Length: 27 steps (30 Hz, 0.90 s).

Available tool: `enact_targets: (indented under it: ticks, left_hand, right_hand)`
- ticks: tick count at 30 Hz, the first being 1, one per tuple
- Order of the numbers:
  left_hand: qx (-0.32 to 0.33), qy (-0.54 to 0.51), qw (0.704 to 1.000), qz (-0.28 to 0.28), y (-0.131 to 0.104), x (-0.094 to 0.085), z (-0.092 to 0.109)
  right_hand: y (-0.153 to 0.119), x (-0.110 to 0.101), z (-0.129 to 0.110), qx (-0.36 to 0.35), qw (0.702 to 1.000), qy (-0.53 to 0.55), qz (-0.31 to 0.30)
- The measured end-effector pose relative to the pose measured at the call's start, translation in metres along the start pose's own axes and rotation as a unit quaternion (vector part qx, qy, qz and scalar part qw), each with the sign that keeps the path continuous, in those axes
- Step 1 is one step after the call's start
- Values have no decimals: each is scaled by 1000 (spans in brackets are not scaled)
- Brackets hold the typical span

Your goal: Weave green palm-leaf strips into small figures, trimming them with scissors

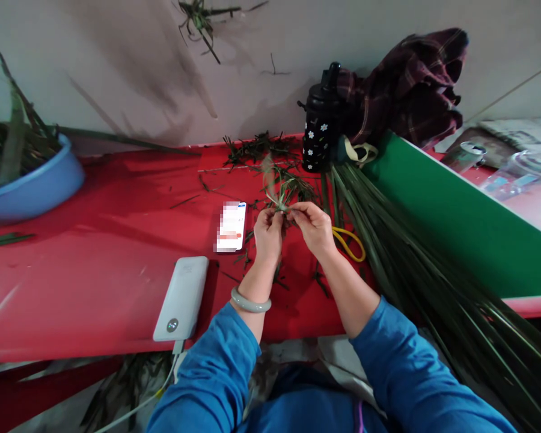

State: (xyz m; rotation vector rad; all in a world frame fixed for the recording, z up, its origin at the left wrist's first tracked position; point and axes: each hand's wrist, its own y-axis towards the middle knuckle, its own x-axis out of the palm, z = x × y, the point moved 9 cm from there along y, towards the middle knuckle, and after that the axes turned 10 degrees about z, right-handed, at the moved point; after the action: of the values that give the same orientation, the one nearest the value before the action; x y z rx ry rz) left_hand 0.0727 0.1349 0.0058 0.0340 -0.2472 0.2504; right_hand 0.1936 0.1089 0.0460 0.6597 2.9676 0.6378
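Note:
Over the red table (117, 240), both of my hands meet around a small bundle of thin green leaf strips (280, 195). My left hand (269, 231) pinches its base, with a grey bangle on the wrist. From the right, my right hand (312, 225) pinches at the same base, its fingertips close to the left ones. The strips fan upward, away from me, and are partly blurred. Yellow scissor handles (352, 245) show beside my right hand, their blades hidden. Cut leaf scraps (259, 149) lie behind and beneath the hands.
A lit phone (231, 227) and white power bank (183, 297) with a cable lie left. A blue basin (40, 186) holds leaves. Long leaves (406, 258) stretch along the right beside a green panel (455, 222). A black bottle (318, 126) and plaid cloth (401, 90) stand behind.

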Motion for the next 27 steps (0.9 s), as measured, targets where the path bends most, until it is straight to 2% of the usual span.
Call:
enact_targets:
  ticks: [2, 4, 9, 12, 18, 22, 27]
  left_hand:
    - [8, -5, 1000, 2, 1, -1, -1]
    - [17, 7, 1000, -2, 1, -1, -1]
    - [54, 90, 994, -22, -1, 2, 2]
    - [77, 105, 991, -33, -1, 4, 2]
    - [88, 119, 987, -59, -2, 8, 3]
    - [89, 119, 986, -80, -6, 14, 8]
    - [62, 91, 992, -58, -7, 11, 4]
  right_hand:
    - [-2, 5, -8, -53, 995, -74, -40]
    - [-3, 7, -11, -78, 989, -110, -59]
    - [-1, 5, -9, -100, 978, -169, -69]
    - [0, 5, -10, -119, 967, -212, -76]
    - [3, 0, -7, -100, 958, -255, -81]
    - [6, -5, -6, -90, 945, -308, -58]
    - [2, -5, -14, -142, 935, -326, -12]
